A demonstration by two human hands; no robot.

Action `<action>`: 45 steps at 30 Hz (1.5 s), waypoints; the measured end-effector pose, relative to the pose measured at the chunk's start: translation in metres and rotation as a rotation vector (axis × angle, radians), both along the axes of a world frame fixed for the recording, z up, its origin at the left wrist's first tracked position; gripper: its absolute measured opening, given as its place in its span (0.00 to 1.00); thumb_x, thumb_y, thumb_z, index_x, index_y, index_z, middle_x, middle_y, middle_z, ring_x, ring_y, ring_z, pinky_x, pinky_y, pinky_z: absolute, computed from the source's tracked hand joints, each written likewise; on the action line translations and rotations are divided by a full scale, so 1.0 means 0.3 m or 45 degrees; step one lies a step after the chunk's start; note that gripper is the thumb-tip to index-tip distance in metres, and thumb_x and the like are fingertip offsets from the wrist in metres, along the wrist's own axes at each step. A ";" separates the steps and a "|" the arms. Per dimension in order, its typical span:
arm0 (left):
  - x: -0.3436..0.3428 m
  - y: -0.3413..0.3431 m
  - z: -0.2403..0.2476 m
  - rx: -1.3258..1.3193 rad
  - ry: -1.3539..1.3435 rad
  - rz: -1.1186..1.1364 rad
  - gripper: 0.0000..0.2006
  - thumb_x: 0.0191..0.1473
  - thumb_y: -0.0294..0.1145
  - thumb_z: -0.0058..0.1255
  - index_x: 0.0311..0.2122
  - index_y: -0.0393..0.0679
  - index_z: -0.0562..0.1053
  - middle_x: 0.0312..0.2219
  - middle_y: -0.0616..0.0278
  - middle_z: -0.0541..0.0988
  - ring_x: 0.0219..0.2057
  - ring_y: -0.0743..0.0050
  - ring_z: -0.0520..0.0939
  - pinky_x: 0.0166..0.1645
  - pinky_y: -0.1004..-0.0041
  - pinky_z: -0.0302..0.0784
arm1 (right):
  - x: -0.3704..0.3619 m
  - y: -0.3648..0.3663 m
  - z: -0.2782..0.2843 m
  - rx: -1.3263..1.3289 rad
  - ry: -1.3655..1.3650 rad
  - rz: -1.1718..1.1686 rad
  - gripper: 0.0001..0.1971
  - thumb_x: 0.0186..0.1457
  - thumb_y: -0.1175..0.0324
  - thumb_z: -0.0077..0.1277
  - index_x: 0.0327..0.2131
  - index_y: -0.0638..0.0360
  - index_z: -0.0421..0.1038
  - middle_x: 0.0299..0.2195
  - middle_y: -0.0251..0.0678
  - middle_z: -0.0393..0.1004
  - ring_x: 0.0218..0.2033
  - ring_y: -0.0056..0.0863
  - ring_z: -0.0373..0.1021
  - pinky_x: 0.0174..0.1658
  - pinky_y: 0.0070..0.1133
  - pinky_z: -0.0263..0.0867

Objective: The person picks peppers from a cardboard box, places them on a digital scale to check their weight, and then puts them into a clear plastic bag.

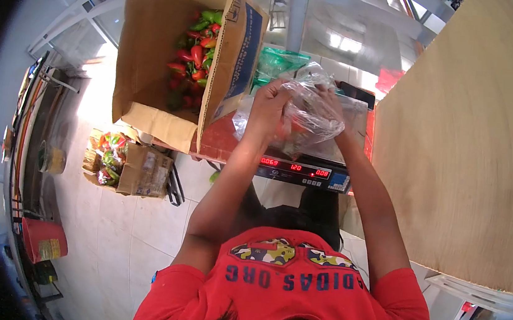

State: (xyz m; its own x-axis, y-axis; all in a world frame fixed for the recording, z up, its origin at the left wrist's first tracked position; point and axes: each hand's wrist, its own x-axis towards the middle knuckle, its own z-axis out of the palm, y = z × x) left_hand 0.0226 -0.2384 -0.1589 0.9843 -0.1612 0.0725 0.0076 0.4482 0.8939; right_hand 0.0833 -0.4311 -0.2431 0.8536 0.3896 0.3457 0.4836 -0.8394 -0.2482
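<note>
So, your left hand point(273, 102) pinches the clear plastic bag point(316, 117) at its left side; your right hand point(332, 108) is partly behind the film, so its grip can't be told. The bag, above the scale point(302, 172), looks light, limp and slippery, best held by gathered film. Left of it, a big cardboard box point(139, 54) holds red and green peppers point(199, 60); a smaller carton point(145, 173) below holds more, seemingly bagged.

A red bin point(43, 241) at far left, pale floor tiles point(112, 223), a broad wooden panel point(467, 145) at right
</note>
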 end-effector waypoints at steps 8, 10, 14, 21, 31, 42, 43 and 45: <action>0.006 0.015 0.026 -0.005 0.073 -0.012 0.05 0.56 0.30 0.46 0.35 0.44 0.74 0.22 0.73 0.74 0.20 0.89 0.72 0.24 0.87 0.65 | -0.056 0.038 -0.074 0.547 0.181 0.002 0.21 0.46 0.64 0.56 0.46 0.54 0.70 0.45 0.34 0.73 0.45 0.33 0.69 0.49 0.25 0.63; 0.009 -0.019 0.019 -0.046 0.130 0.077 0.07 0.55 0.26 0.44 0.35 0.39 0.75 0.19 0.74 0.72 0.16 0.92 0.66 0.19 0.86 0.60 | -0.037 -0.062 -0.086 0.711 0.222 -0.174 0.17 0.47 0.65 0.55 0.43 0.56 0.70 0.42 0.35 0.74 0.40 0.32 0.71 0.45 0.26 0.66; 0.026 0.000 -0.044 -0.019 0.119 0.046 0.05 0.56 0.29 0.46 0.35 0.43 0.73 0.22 0.73 0.75 0.20 0.89 0.72 0.25 0.85 0.67 | -0.107 -0.132 0.104 1.606 0.324 -0.144 0.10 0.56 0.69 0.47 0.40 0.60 0.67 0.33 0.35 0.73 0.32 0.23 0.72 0.36 0.19 0.68; 0.021 -0.028 -0.020 0.111 0.086 0.073 0.06 0.55 0.27 0.45 0.33 0.41 0.74 0.18 0.73 0.71 0.16 0.90 0.68 0.20 0.85 0.61 | -0.309 0.039 0.387 1.398 0.233 0.279 0.14 0.56 0.70 0.46 0.46 0.62 0.63 0.34 0.35 0.72 0.35 0.24 0.71 0.40 0.20 0.67; 0.014 0.025 -0.011 0.291 0.002 0.311 0.06 0.55 0.25 0.43 0.30 0.43 0.74 0.16 0.75 0.68 0.17 0.90 0.65 0.21 0.84 0.58 | -0.307 0.075 0.438 0.204 0.029 0.132 0.13 0.50 0.65 0.53 0.40 0.55 0.70 0.28 0.38 0.71 0.24 0.32 0.69 0.30 0.26 0.65; -0.125 -0.068 0.121 0.311 -0.450 0.040 0.10 0.55 0.23 0.40 0.41 0.38 0.71 0.31 0.67 0.71 0.34 0.80 0.72 0.41 0.81 0.66 | -0.287 0.067 0.626 0.643 0.043 0.067 0.04 0.48 0.73 0.53 0.29 0.60 0.71 0.17 0.28 0.63 0.21 0.10 0.59 0.26 0.15 0.59; -0.143 -0.078 0.125 0.257 -0.408 0.015 0.10 0.56 0.24 0.40 0.42 0.38 0.71 0.32 0.68 0.71 0.34 0.81 0.71 0.41 0.81 0.66 | -0.302 0.089 0.651 0.637 0.061 0.125 0.03 0.48 0.74 0.53 0.29 0.59 0.71 0.17 0.27 0.64 0.21 0.11 0.59 0.27 0.14 0.59; -0.163 -0.087 0.121 0.044 -0.288 -0.173 0.10 0.57 0.26 0.39 0.43 0.38 0.71 0.32 0.69 0.72 0.35 0.84 0.70 0.40 0.81 0.66 | -0.326 0.102 0.687 0.631 0.079 0.192 0.03 0.48 0.75 0.53 0.29 0.59 0.71 0.17 0.26 0.64 0.21 0.11 0.59 0.27 0.13 0.59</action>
State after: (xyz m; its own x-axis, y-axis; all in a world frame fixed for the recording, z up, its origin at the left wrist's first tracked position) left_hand -0.0263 -0.2646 -0.1225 0.9126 -0.2973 0.2807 -0.1363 0.4261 0.8944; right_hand -0.0144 -0.4005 -0.0370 0.8254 0.3123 0.4704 0.5619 -0.5357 -0.6303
